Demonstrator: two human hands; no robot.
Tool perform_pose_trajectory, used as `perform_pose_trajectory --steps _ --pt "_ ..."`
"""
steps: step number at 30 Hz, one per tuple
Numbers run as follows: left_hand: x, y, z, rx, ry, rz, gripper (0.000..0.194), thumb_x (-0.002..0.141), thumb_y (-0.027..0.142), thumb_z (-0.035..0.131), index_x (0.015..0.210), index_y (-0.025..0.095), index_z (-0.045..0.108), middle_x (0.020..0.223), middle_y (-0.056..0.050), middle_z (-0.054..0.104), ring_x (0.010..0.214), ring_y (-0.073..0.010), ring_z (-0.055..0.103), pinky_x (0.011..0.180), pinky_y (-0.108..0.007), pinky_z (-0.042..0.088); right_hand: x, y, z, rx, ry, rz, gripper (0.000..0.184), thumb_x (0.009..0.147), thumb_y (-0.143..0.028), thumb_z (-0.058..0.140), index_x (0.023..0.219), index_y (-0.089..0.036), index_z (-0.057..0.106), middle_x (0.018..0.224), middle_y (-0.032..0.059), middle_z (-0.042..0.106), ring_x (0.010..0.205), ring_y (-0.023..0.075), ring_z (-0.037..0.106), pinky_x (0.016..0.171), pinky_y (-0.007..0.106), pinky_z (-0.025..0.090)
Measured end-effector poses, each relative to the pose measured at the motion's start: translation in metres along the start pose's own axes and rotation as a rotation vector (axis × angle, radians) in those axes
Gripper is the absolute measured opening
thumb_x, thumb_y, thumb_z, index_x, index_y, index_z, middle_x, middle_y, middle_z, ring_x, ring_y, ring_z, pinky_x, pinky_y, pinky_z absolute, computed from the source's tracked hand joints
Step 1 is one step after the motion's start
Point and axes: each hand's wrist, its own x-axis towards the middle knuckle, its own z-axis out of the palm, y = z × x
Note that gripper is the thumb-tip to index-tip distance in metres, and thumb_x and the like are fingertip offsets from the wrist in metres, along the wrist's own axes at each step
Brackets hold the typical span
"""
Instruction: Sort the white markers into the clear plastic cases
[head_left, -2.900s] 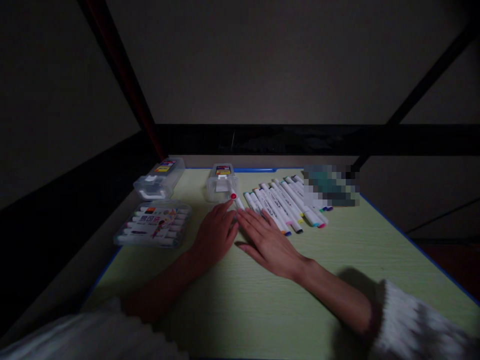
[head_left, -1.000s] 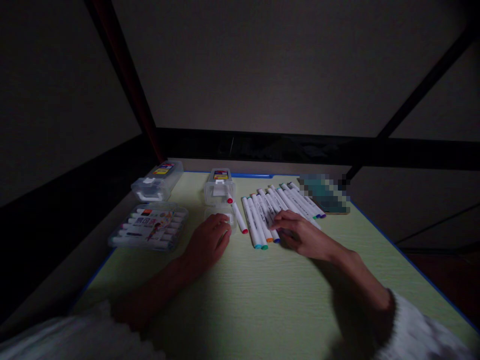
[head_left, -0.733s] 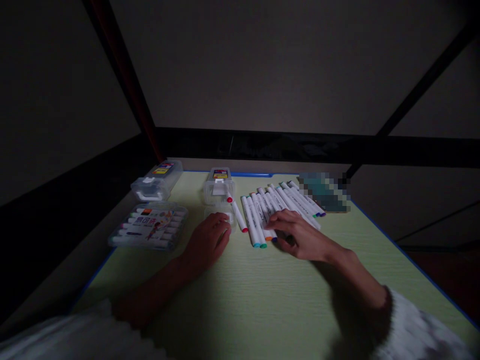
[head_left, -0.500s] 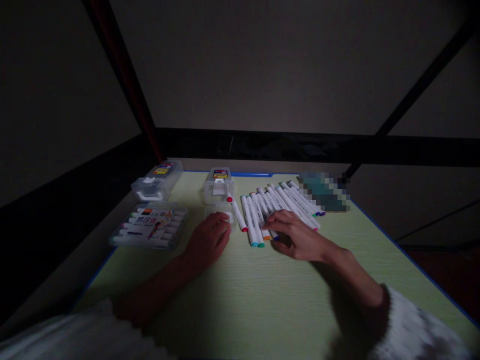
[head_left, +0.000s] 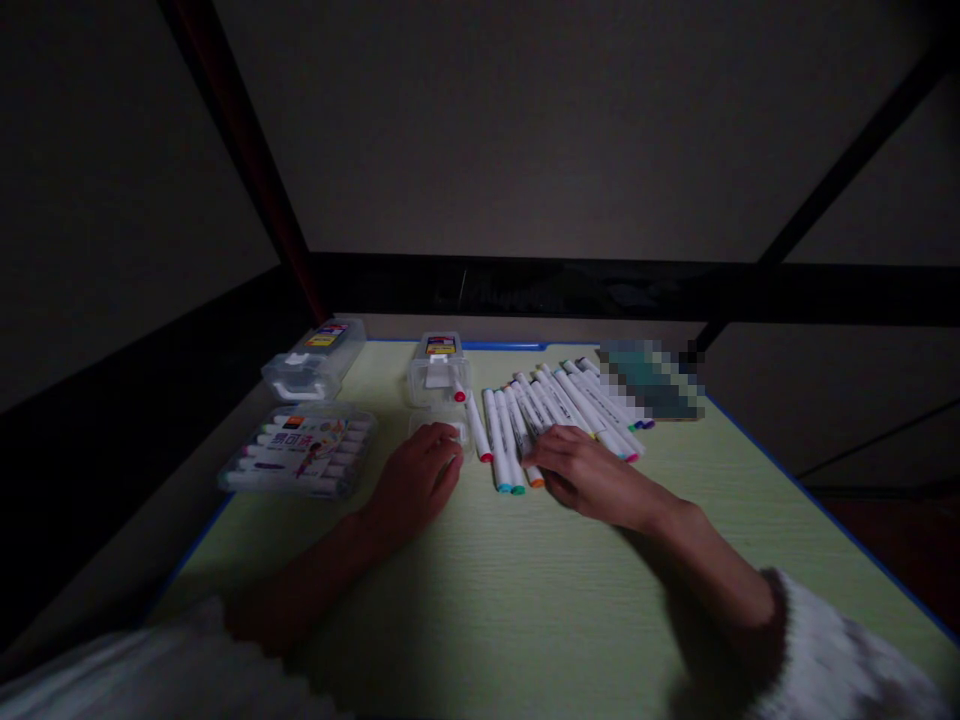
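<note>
"Across the middle of the table [head_left: 480,590], what lies nearest the person's fingers?"

"White markers [head_left: 561,400], side by side in a slanting row. Those on the row's left show light blue, green and orange at their near ends."

"And the right hand [head_left: 574,468]?"

"It lies over the near part of the row, fingers bent and touching. Whether it grips a marker, one cannot tell; the hand covers what is beneath it."

"How about the left hand [head_left: 421,465]?"

"Well apart from the right one, fingers curled at a clear flap [head_left: 420,420] lying in front of a small clear case [head_left: 417,380]. One cannot tell whether it pinches the flap."

"Anything between the two hands?"

"One red-ended marker [head_left: 478,430], just left of the row, its red end towards the person. A second red-ended marker [head_left: 459,393] shows at the small case's front; inside or leaning on it, the dimness hides."

"Further out?"

"To the left lies a packed marker box [head_left: 300,452] with a printed front, and just behind it a longer clear case [head_left: 322,358] with a white handle. Beyond the row's far right end lies a flat teal thing [head_left: 649,378], partly blurred into squares. Fluffy white sleeves [head_left: 840,650] cover both forearms near the elbows."
</note>
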Motion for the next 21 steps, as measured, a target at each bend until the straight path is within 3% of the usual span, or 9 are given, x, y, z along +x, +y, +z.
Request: perform_pose_trajectory --steps 4,11,21 --pt "0.000 0.001 0.000 0.008 0.000 0.010 0.014 0.084 0.012 0.043 0.081 0.017 0.055 0.094 -0.008 0.059 0.085 -0.0173 0.056 0.076 -0.030 0.049 0.000 -0.001 -0.001 -0.056 -0.031 -0.019 0.026 0.083 -0.010 0.042 0.101 -0.017 0.060 0.086 0.0061 0.059 0.083 0.0199 0.051 0.077 0.037 0.043" --pt "0.000 0.000 -0.001 0.013 -0.014 0.015 0.014 0.085 0.013 0.042 0.083 0.016 0.055 0.095 -0.008 0.058 0.087 -0.0180 0.056 0.077 -0.031 0.049 0.002 -0.008 -0.005 -0.137 -0.058 -0.006 0.020 0.082 -0.006 0.045 0.087 -0.018 0.061 0.085 0.0058 0.056 0.082 0.0197 0.051 0.073 0.034 0.043" --pt "-0.001 -0.001 0.001 -0.014 -0.015 0.010 0.014 0.085 0.013 0.043 0.084 0.015 0.056 0.095 -0.008 0.058 0.086 -0.0173 0.056 0.076 -0.030 0.049 0.003 -0.011 -0.005 -0.142 -0.050 -0.027 0.016 0.083 -0.007 0.046 0.085 -0.017 0.059 0.085 0.0050 0.056 0.080 0.0178 0.051 0.072 0.032 0.041"
